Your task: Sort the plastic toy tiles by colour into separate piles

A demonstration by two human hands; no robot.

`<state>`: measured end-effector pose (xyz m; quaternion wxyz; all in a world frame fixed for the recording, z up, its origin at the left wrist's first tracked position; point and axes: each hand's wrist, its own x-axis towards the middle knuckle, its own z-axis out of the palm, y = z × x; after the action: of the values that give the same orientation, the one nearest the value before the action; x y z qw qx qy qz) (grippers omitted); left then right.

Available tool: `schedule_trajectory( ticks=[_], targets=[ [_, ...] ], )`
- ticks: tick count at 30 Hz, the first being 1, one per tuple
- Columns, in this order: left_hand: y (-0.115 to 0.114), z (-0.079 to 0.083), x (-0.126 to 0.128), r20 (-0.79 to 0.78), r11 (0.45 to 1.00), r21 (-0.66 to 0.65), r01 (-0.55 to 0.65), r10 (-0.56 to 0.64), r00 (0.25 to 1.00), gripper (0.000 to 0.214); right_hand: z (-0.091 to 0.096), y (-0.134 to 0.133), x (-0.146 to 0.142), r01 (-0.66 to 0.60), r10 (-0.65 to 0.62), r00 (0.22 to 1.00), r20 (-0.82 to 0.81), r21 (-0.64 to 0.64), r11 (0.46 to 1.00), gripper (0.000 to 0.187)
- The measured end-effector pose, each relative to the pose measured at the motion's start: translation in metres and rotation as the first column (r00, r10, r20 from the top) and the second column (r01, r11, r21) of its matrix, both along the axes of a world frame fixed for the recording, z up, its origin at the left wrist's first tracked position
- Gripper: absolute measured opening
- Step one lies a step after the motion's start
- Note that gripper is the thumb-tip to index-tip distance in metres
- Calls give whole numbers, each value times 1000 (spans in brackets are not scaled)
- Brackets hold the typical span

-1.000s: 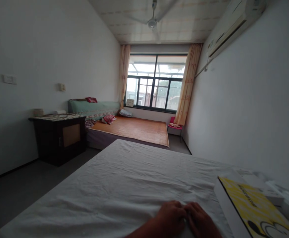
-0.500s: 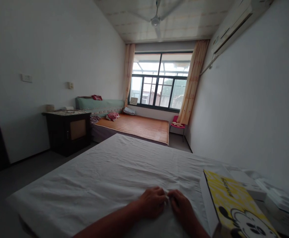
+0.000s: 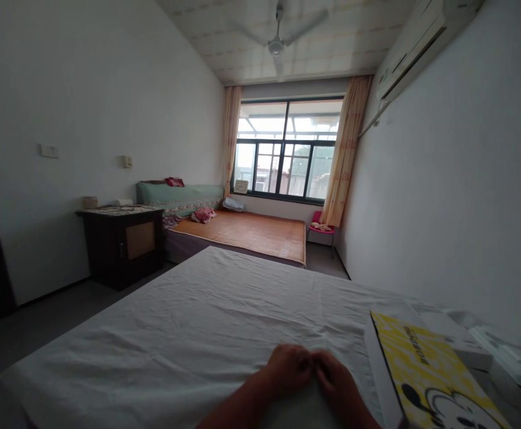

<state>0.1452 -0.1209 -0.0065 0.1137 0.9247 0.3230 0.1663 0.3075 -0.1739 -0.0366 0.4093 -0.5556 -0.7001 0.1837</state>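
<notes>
My left hand (image 3: pixel 287 370) and my right hand (image 3: pixel 337 381) rest side by side at the near edge of a bed covered with a wrinkled white sheet (image 3: pixel 207 322). Both hands have their fingers curled and pressed together, pinching a fold of the sheet between them. The fingertips of the two hands touch. A flat box with a yellow lid and a cartoon print (image 3: pixel 430 381) lies on the bed just right of my right hand.
White boxes (image 3: pixel 502 363) sit beyond the yellow one by the right wall. Further away are a bed with an orange mat (image 3: pixel 251 232), a dark cabinet (image 3: pixel 121 241) at the left wall, a pink chair (image 3: pixel 321 229) and a window (image 3: pixel 287 152).
The view has shifted slightly; both hands stay together on the sheet and have drawn a little nearer to me since half a second ago.
</notes>
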Motion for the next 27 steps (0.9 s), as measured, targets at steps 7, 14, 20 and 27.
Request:
schedule_trajectory(
  ticks=[7, 14, 20, 27],
  targets=[
    [5, 0, -4, 46, 998, -61, 35, -32, 998, 22, 5, 1, 0, -28, 28, 1000, 8, -53, 998, 27],
    [4, -2, -6, 89, 997, -65, 50, -44, 995, 23, 10, -2, -1, -26, 26, 1000, -6, -101, 995, 30],
    [5, -1, -6, 105, 994, -91, 60, -51, 993, 23, 14, -4, -3, -27, 26, 1000, -12, -93, 995, 29],
    [9, -3, -6, 153, 990, -121, 78, -59, 986, 22, 24, -8, -7, 17, -17, 1000, 10, -53, 998, 28]
  ],
)
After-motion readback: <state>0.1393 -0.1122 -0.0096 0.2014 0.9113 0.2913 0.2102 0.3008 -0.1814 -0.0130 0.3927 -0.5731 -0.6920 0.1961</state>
